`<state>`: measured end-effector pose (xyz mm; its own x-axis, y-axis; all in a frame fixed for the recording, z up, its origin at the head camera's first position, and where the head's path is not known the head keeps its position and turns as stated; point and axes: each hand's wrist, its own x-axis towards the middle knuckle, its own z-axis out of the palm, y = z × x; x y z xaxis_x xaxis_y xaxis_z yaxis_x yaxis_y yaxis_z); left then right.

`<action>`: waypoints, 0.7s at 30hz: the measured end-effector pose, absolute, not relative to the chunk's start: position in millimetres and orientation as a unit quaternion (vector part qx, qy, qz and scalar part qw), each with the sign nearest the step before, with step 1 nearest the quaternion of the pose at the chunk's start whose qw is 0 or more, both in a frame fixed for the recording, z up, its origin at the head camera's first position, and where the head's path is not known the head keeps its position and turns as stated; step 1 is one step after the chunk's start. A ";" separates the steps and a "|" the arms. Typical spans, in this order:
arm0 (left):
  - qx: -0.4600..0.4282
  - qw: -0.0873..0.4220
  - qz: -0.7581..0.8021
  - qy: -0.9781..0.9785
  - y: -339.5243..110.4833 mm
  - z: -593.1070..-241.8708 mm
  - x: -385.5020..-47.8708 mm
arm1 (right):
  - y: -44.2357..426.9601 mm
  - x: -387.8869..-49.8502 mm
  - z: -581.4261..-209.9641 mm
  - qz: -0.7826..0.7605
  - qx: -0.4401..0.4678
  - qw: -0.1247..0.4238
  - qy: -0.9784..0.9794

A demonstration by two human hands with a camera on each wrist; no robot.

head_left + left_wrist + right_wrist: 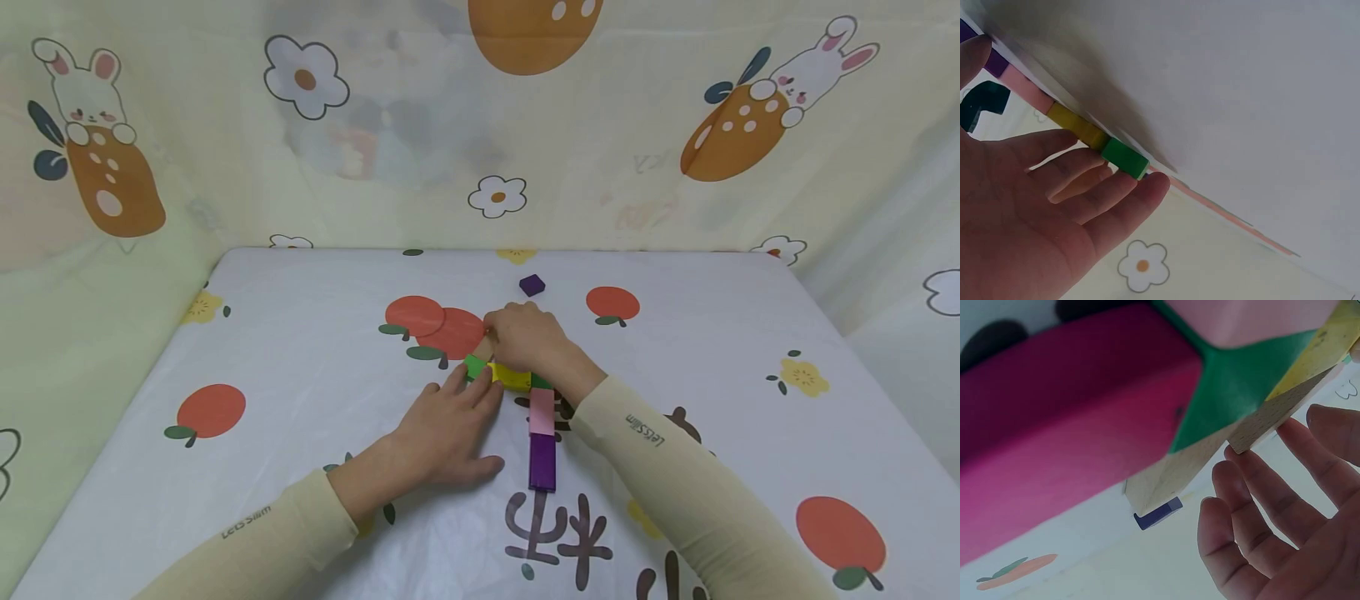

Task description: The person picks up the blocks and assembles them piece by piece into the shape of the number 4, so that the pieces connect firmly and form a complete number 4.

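Blocks lie in a bent row: a green block (476,367), a yellow block (512,377), a dark green block (542,382), a pink block (542,411) and a purple block (542,462). My left hand (450,425) rests nearly flat, its fingertips touching the green and yellow blocks from the near side. On the far side, my right hand (528,342) has bent fingers against a bare wooden block (486,346). In the right wrist view, fingertips meet one wooden block (1266,419); another wooden block (1179,465) and a magenta block (1072,406) lie alongside.
A small dark purple block (532,285) lies apart, beyond my right hand. The table cover (300,350) is white with printed fruit and flowers. A patterned curtain (420,150) hangs behind the far table edge.
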<state>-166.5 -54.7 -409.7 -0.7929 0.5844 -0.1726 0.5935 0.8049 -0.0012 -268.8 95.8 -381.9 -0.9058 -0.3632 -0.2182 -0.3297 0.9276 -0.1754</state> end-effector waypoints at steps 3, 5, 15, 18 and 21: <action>0.311 0.083 -0.026 0.946 -54.9 -410.0 -166.8 | 96.0 -268.0 -380.2 -0.067 -0.179 0.121 0.974; 0.310 0.083 -0.026 0.947 -55.0 -410.2 -166.7 | 96.1 -268.1 -380.0 -0.068 -0.182 0.119 0.974; 0.312 0.084 -0.021 0.946 -56.0 -410.1 -167.1 | 98.0 -271.8 -382.9 -0.079 -0.175 0.115 0.975; 0.313 0.083 -0.022 0.946 -56.2 -409.8 -166.8 | 98.7 -272.1 -383.2 -0.079 -0.169 0.112 0.976; 0.312 0.082 -0.024 0.946 -56.0 -409.9 -166.8 | 100.9 -274.1 -384.2 -0.080 -0.161 0.099 0.979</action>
